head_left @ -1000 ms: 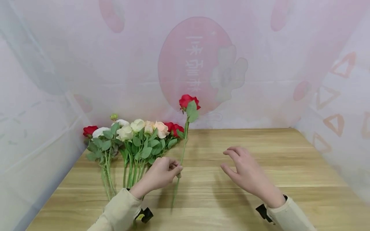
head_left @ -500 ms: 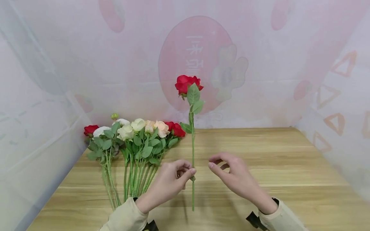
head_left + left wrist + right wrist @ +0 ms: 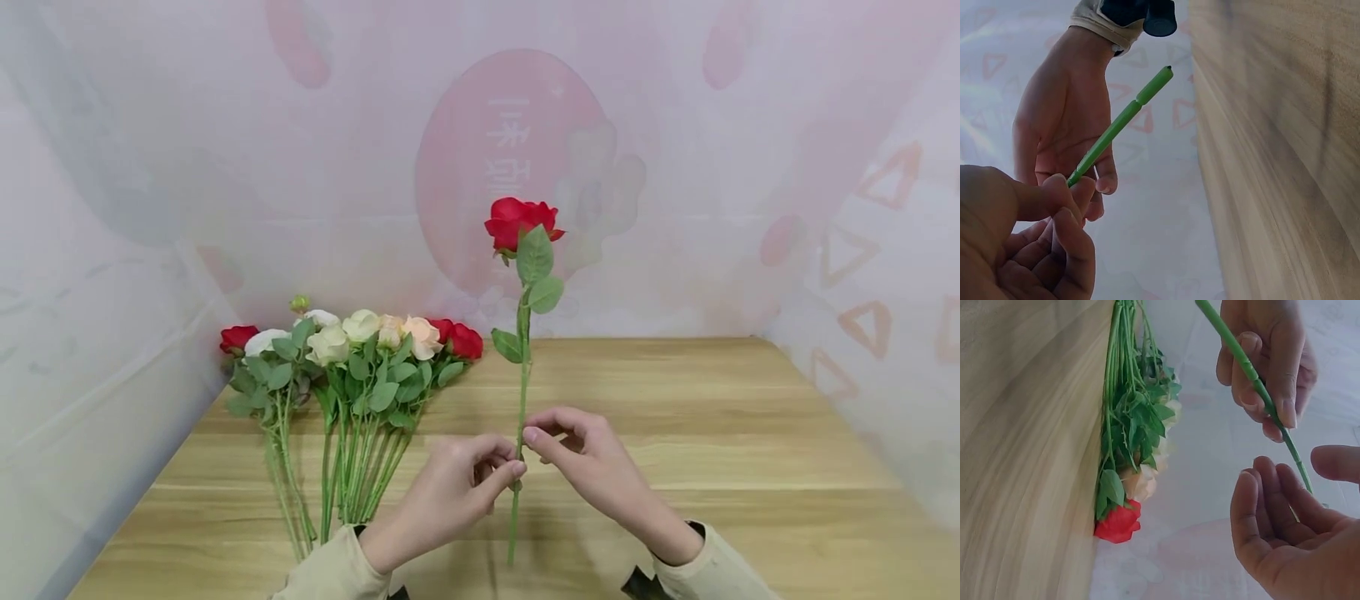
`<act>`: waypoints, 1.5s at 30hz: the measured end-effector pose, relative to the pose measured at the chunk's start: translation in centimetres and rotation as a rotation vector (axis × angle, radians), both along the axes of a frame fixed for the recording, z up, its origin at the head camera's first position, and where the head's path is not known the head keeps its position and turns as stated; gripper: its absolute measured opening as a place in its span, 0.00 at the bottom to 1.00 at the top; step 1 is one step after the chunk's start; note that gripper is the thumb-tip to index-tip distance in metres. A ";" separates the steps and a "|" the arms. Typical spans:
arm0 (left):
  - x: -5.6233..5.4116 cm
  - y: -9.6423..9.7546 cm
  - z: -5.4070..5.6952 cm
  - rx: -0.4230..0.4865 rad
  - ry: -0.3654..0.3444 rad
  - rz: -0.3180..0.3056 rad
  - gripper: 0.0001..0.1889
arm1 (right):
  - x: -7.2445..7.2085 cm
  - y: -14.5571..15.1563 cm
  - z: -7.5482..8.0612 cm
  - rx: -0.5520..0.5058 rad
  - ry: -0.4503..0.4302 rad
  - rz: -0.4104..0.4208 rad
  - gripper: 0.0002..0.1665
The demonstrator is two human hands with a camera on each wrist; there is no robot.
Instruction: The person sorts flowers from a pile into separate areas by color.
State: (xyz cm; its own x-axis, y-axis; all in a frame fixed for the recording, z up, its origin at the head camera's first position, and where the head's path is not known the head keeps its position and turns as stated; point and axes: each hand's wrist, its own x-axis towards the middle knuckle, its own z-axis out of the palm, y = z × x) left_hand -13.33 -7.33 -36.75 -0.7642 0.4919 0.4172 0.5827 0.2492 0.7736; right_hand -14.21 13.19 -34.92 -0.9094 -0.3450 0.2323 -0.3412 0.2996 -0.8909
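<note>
A single red rose with green leaves stands upright above the table. My left hand pinches its green stem low down between thumb and fingers. In the left wrist view the cut end of the stem pokes out past that pinch. My right hand is just right of the stem, slightly higher than the left. In the right wrist view its fingers are loosely bent and the thumb is apart from them. The stem runs into the gap there, with the right hand not gripping it.
On the left of the wooden table lie several more flowers: white and cream blooms, a peach one and red roses, stems toward me. A printed cloth wall encloses the back and sides.
My left hand has carried the rose up and to the right, turning it upright. My right hand has moved left and closer to the stem. The other flowers lie as before.
</note>
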 end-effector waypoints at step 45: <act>0.2 -4.3 0.0 -0.442 0.158 0.198 0.10 | -0.9 6.5 1.1 0.295 0.318 -0.245 0.02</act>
